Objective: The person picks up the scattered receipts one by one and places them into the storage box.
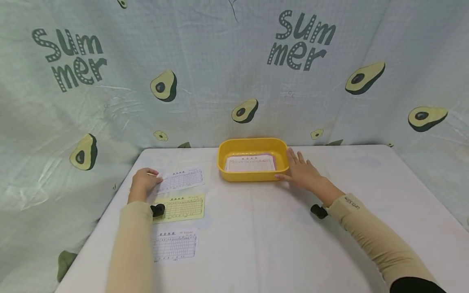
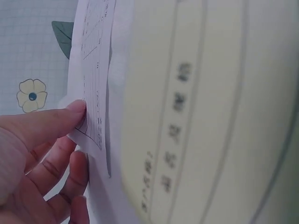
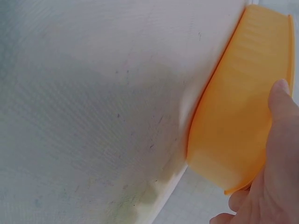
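At the far left of the table, my left hand point(image 1: 143, 183) pinches the left edge of a white printed form slip point(image 1: 181, 180). In the left wrist view the thumb point(image 2: 77, 107) lies on the slip's face, with the other fingers bent behind it. A yellow form slip point(image 1: 183, 207) lies just nearer, partly covered by the left sleeve and wrist camera. My right hand point(image 1: 304, 175) rests against the right end of a yellow plastic basket point(image 1: 253, 176), fingers spread, thumb along its front wall. Inside the basket lies a stack of printed forms point(image 1: 250, 163), with a pink edge showing.
Nearest to me on the left lies another white form slip point(image 1: 175, 246), its left side hidden by the sleeve. A white cloth covers the table point(image 1: 286, 244). Behind it hangs a pale curtain point(image 1: 205, 53) with avocado prints, close to the table's back edge and the basket.
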The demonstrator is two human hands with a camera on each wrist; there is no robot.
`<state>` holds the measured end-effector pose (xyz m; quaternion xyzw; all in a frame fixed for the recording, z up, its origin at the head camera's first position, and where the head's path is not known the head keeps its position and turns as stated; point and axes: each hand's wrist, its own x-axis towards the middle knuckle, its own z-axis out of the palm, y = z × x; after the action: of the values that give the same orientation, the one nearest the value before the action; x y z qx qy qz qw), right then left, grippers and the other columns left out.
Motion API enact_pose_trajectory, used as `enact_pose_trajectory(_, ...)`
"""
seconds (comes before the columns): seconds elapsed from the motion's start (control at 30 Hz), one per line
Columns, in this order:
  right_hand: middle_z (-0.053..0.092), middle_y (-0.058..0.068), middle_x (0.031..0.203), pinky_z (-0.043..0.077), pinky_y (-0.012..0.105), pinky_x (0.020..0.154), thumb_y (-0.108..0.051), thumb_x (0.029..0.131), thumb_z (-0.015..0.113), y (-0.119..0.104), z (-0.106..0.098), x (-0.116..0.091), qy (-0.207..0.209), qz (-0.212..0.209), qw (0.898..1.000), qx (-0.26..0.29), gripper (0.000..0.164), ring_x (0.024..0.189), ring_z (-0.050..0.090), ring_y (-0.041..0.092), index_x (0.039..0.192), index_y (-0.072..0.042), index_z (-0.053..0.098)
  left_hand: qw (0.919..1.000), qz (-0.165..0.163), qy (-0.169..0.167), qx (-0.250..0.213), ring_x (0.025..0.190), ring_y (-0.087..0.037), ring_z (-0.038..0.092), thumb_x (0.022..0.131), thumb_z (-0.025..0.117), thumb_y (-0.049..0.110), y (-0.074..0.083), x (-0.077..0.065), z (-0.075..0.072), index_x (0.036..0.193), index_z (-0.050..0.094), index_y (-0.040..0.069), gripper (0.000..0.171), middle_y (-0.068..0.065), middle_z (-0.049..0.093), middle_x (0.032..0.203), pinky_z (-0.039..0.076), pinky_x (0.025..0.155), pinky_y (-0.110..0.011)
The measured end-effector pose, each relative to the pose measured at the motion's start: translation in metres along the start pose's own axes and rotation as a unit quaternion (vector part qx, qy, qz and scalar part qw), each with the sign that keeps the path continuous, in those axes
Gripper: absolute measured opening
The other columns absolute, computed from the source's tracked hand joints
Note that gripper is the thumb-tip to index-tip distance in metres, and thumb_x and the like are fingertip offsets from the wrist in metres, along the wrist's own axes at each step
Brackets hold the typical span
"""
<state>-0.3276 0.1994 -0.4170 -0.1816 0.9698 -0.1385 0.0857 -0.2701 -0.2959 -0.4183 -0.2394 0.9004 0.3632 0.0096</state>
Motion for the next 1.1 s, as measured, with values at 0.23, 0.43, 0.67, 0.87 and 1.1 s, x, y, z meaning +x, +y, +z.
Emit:
enact_pose_trajectory(0.23,-0.005,0.026,0.168,0.009,0.064,0.120,-0.058,0.100,0.058,-0.001,-0.001,-0.002,0.005,-0.001,1.000,-0.006,0.109,0.152,-0.002,0.049,0.160,0.007,-0.006,0.9992,0.031,0.006,-0.023,0.104,-0.037,0.059,0.098,0.066,0.006,0.004,-0.001,-0.007,0.137,0.054,-0.011,0.044,-0.030,0.060,0.124,0.048,0.089,-0.049)
enact_pose_trajectory(0.43,-0.005,0.026,0.168,0.010,0.064,0.120,-0.057,0.100,0.059,-0.002,0.002,-0.001,0.000,0.005,1.000,-0.006,0.109,0.152,-0.001,0.050,0.160,0.007,-0.006,0.9985,0.043,0.025,-0.022,0.110,-0.038,0.060,0.099,0.064,0.005,-0.001,0.004,-0.009,0.136,0.056,-0.011,0.041,-0.032,0.060,0.129,0.051,0.090,-0.046)
enact_pose_trajectory(0.67,-0.006,0.026,0.168,0.010,0.065,0.119,-0.056,0.100,0.059,-0.004,0.002,-0.005,-0.001,0.002,1.000,-0.011,0.109,0.152,0.000,0.050,0.160,0.008,-0.006,0.9968,0.056,0.037,-0.044,0.091,-0.027,0.061,0.099,0.062,-0.003,-0.004,0.006,-0.011,0.140,0.056,-0.007,0.042,-0.032,0.059,0.127,0.051,0.063,-0.024)
enact_pose_trajectory(0.87,-0.005,0.026,0.168,0.010,0.065,0.119,-0.056,0.100,0.060,-0.005,0.002,-0.007,0.003,-0.002,1.000,-0.005,0.108,0.152,0.000,0.050,0.160,0.007,-0.005,0.9941,0.055,0.005,-0.093,0.084,-0.016,0.059,0.100,0.059,-0.004,-0.006,0.003,-0.017,0.142,0.054,-0.007,0.043,-0.026,0.057,0.124,0.051,0.061,-0.017)
enact_pose_trajectory(1.1,-0.007,0.025,0.168,0.010,0.065,0.119,-0.055,0.101,0.059,-0.003,0.003,-0.006,0.001,0.001,1.000,-0.003,0.108,0.152,-0.001,0.050,0.160,0.007,-0.006,0.9841,0.050,-0.012,-0.170,0.078,-0.005,0.056,0.101,0.059,-0.002,-0.007,-0.001,-0.024,0.146,0.050,-0.006,0.046,-0.018,0.055,0.122,0.054,0.064,-0.016)
